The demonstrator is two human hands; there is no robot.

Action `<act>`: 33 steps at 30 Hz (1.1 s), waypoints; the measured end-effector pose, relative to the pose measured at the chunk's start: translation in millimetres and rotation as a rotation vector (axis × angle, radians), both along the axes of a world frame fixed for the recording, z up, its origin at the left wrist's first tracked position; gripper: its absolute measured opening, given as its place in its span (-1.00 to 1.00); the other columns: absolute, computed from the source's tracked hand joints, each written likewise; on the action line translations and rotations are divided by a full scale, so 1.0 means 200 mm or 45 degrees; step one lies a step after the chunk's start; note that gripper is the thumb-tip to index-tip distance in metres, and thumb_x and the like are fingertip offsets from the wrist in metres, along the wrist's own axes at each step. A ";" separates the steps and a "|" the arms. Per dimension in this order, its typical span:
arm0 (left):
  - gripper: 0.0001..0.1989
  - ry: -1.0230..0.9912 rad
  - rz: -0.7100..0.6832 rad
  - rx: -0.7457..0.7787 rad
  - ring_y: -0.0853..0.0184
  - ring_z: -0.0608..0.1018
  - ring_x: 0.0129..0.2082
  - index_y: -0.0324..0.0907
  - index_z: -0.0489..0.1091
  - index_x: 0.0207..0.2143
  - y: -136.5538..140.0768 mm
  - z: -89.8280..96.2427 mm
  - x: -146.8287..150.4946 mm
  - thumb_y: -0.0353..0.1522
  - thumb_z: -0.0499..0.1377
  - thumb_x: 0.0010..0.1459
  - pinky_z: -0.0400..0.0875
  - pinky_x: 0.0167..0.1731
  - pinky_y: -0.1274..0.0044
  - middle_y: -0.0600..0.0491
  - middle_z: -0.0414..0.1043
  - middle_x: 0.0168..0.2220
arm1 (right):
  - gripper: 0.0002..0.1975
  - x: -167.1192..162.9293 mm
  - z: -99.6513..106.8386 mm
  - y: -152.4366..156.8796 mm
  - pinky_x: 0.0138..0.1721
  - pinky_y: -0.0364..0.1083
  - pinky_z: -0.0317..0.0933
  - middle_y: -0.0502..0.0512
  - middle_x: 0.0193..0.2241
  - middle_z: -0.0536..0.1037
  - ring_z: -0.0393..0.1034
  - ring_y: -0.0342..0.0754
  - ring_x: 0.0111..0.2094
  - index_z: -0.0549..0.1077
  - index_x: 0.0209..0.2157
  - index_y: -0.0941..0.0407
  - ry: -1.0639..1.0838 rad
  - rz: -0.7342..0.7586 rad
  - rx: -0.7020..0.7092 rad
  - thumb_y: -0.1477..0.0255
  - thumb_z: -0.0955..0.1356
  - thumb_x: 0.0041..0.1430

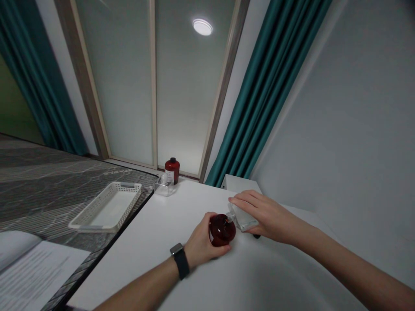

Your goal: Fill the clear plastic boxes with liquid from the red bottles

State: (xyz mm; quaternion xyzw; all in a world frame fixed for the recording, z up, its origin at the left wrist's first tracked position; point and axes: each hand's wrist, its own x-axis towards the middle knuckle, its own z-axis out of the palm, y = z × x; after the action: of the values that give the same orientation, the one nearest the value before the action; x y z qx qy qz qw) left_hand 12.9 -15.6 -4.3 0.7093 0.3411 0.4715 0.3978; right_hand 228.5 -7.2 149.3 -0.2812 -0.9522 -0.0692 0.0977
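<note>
My left hand (202, 242), with a dark watch (180, 259) on its wrist, is wrapped around a dark red bottle (221, 231) just above the white table (181, 220). The bottle's mouth is uncapped. In my right hand (264, 216) is a clear bottle (244, 218), tilted on its side so that its narrow neck meets the red bottle's mouth. Whether liquid flows between them I cannot tell. A small black object (256, 236), perhaps a cap, shows partly below my right hand.
At the table's far left corner stand another red bottle (176, 170) with a black cap and a clear tray (164, 190). Left of the table are a white basket (113, 185) and an opened booklet (45, 272). A white box (238, 182) is by the curtain (259, 95).
</note>
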 end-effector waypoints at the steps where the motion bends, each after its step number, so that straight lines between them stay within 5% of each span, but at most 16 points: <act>1: -0.28 0.003 -0.001 0.000 0.12 0.49 -0.02 -0.16 0.17 0.06 0.00 0.00 0.00 -0.39 0.42 -0.14 0.37 0.04 0.30 -0.06 0.41 0.00 | -0.17 0.00 0.00 0.00 0.09 0.18 0.32 0.25 0.07 0.46 0.31 0.18 0.11 0.20 0.27 0.09 0.002 -0.002 -0.003 0.41 0.54 0.01; 33: -0.24 0.010 -0.141 -0.099 0.09 0.48 -0.01 -0.16 0.11 0.07 0.00 -0.01 0.00 -0.41 0.42 -0.15 0.34 0.06 0.27 -0.08 0.37 0.00 | -0.21 0.06 -0.08 -0.03 0.14 0.21 0.30 0.24 0.13 0.41 0.32 0.18 0.15 0.14 0.28 -0.02 0.315 -0.220 -0.102 0.34 0.50 0.06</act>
State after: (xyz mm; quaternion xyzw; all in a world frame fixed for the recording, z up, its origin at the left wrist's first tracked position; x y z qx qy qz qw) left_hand 13.3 -15.3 -5.6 0.7130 0.3210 0.4324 0.4490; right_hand 241.2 -14.0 133.6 -0.3721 -0.9071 -0.0041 0.1966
